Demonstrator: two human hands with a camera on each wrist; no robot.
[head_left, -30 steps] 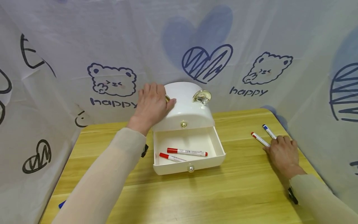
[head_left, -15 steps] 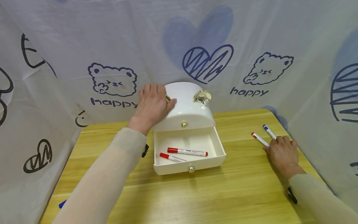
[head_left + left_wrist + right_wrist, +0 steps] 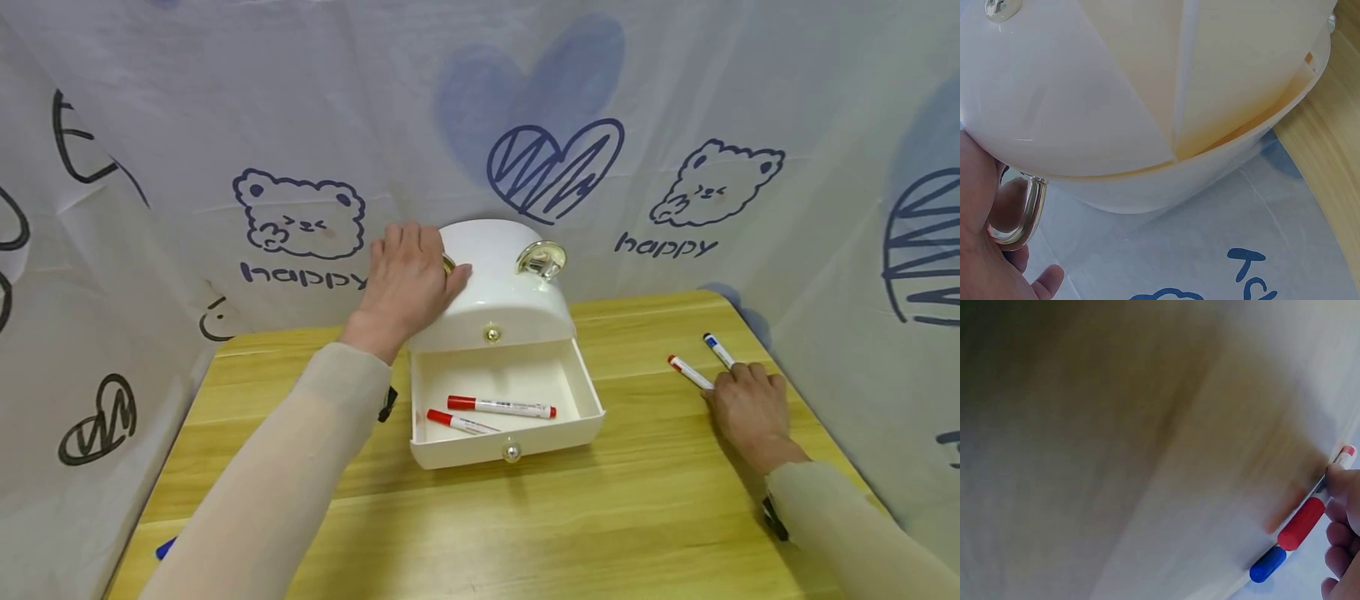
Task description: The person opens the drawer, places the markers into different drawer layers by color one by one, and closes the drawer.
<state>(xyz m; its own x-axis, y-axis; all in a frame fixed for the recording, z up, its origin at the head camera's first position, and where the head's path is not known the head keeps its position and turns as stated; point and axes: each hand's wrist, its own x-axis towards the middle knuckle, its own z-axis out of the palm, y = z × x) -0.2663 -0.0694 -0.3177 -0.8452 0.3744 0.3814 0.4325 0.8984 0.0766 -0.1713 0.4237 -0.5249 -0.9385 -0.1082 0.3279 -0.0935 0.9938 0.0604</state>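
Note:
A white domed desktop drawer box [image 3: 480, 292] stands at the back of the table, its lower drawer [image 3: 577, 436] pulled out. Two red-capped markers [image 3: 510, 407] lie in that drawer. On the box's left side my left hand [image 3: 405, 283] grips a gold loop handle [image 3: 1038, 209], a finger passing through the loop. At the table's right side my right hand [image 3: 750, 412] pinches a red-capped marker [image 3: 1301, 524] by thumb and fingertips, low at the tabletop. Beside it lies a blue-capped marker [image 3: 718, 351], partly hidden by the hand.
A second gold handle [image 3: 542, 260] sticks out on the box's right. Part of a blue object [image 3: 167, 548] shows at the front left beside my sleeve. A printed white cloth [image 3: 420, 108] hangs close behind and along the sides of the wooden table [image 3: 637, 517].
My right hand has shifted slightly left, and the red-capped marker at its fingers has moved a little left with it. The left hand, box and drawer have stayed put.

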